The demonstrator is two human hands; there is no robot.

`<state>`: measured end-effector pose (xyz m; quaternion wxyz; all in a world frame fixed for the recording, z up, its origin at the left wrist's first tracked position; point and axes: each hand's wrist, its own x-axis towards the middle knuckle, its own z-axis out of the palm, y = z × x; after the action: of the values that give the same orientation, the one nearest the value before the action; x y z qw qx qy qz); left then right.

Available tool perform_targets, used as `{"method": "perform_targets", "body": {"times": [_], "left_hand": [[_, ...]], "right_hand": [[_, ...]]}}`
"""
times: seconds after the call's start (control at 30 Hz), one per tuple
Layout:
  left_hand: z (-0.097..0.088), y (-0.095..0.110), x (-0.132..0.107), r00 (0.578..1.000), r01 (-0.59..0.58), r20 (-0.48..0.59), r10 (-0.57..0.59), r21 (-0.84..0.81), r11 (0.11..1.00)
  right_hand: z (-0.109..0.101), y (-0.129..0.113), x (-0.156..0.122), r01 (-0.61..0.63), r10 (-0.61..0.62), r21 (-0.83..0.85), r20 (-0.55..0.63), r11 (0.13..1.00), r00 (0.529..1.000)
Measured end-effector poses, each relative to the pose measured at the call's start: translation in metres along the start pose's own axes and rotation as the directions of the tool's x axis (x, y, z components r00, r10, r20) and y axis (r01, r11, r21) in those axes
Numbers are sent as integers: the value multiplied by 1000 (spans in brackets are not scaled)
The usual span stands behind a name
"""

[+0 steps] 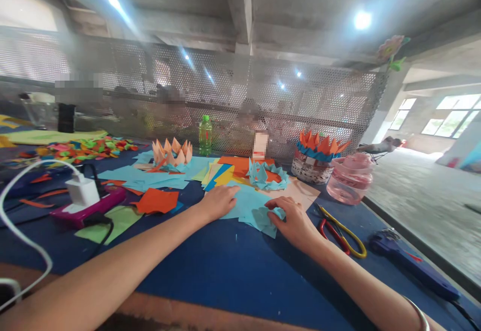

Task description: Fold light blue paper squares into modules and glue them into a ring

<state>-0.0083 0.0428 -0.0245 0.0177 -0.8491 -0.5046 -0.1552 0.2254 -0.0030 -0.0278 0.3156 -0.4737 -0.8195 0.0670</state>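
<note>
My left hand lies with its fingers spread on a light blue paper sheet, pressing it to the table. My right hand grips a folded light blue paper piece at the sheet's right side. Just ahead of my hands sits a light blue folded paper ring. Beyond my left hand stands a peach paper crown, and an orange paper sheet lies to its front. Right of my right hand lie yellow-handled scissors and a red-handled tool.
The dark blue table cover holds a green bottle, a woven basket, a pink jar, a blue glue gun, paper scraps and a white charger. A perforated metal screen stands behind, with blurred people beyond.
</note>
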Motion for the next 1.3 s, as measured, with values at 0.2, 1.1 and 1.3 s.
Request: {"method": "perform_targets", "body": {"times": [0.2,1.1,1.3], "left_hand": [[5,-16,4,998,47,-34,-50,-96,994],[-18,26,-10,917,334,309,-253,-940,61],[-20,30,-13,930,361,342,-134,-917,168]], "right_hand": [[1,1,0,7,-7,10,15,1000,1000],[4,0,4,-223,193,563,114,796,975],[6,2,5,-248,206,630,141,736,968]]}}
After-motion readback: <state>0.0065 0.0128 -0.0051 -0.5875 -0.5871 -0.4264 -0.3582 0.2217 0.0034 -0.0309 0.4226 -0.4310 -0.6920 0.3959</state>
